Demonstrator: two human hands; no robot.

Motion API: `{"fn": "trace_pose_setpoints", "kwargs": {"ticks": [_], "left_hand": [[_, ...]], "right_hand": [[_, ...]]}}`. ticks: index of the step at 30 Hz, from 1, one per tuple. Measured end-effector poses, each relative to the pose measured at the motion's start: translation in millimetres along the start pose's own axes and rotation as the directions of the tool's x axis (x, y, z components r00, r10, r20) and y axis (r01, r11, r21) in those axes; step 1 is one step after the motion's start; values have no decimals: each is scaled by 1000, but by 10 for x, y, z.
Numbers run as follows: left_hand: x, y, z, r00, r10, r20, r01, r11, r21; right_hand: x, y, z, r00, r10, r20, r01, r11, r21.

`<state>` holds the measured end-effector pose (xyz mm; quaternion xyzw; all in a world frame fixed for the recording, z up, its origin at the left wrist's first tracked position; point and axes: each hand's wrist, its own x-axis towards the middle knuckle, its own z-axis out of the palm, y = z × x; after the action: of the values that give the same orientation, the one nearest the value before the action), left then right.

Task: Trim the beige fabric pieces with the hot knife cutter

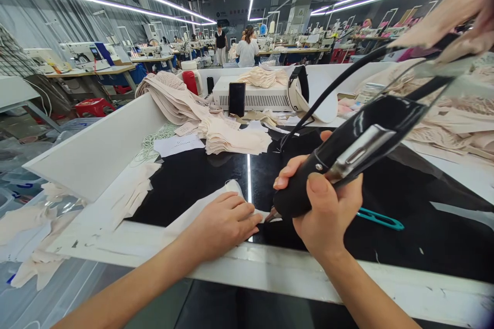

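My left hand [226, 223] lies fairly flat, fingers extended, pressing a white piece of cloth [196, 209] onto the glossy black work surface [181, 180]. Wrapped around the body of a black corded hand tool [295, 190] is my right hand [328, 211]. A long metal lever [358, 151] runs along the tool's side, and its cord rises from the rear. Its narrow metal tip [272, 214] meets the cloth's right end, just beyond my left fingertips. Whether the tip presses into the cloth, I cannot tell. A teal slotted plastic tool [381, 219] lies right of my right hand.
Stacked beige fabric pieces [235, 136] lie behind my hands, near a phone [236, 99] against a white vented box [252, 93]. A white side panel [96, 149] bounds the left. More beige fabric [455, 128] is at right. A blurred pale shape [451, 20] fills the upper right.
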<state>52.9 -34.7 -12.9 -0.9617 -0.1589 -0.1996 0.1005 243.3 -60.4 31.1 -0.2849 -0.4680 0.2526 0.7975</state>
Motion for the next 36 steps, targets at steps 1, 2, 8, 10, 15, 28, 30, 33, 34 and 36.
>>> {"fn": "trace_pose_setpoints", "kwargs": {"ticks": [1,2,8,10,15,28,30,33,34,36], "left_hand": [[-6,-2,2,1000,1,2,-1,1000,1],[-10,-4,3,1000,1,4,-1,1000,1],[-8,7,3,1000,-17,17,17,1000,-21],[-2,11,8,1000,-14,12,15,999,-32],[-1,11,18,1000,-25,2,25,999,-40],[-13,4,26,1000,-15,26,15,1000,8],[-13,2,20,1000,-13,17,13,1000,4],[-8,1,19,1000,-13,6,13,1000,-4],[-5,1,19,1000,-11,1,11,1000,-6],[-2,6,17,1000,-14,-9,14,1000,-22]], "right_hand": [[4,-3,1,1000,-5,-8,5,1000,-6],[8,-4,2,1000,-8,-13,7,1000,-12],[9,39,-18,1000,-4,10,4,1000,18],[3,55,-24,1000,-13,18,13,1000,23],[-22,69,-10,1000,-17,13,17,1000,-24],[73,13,-133,998,-64,-29,62,995,-79],[71,20,-140,998,-59,-21,57,995,-80],[65,26,-138,998,-56,-10,55,996,-76],[62,28,-136,998,-59,-9,58,996,-74],[59,32,-131,998,-65,-10,64,995,-79]]}}
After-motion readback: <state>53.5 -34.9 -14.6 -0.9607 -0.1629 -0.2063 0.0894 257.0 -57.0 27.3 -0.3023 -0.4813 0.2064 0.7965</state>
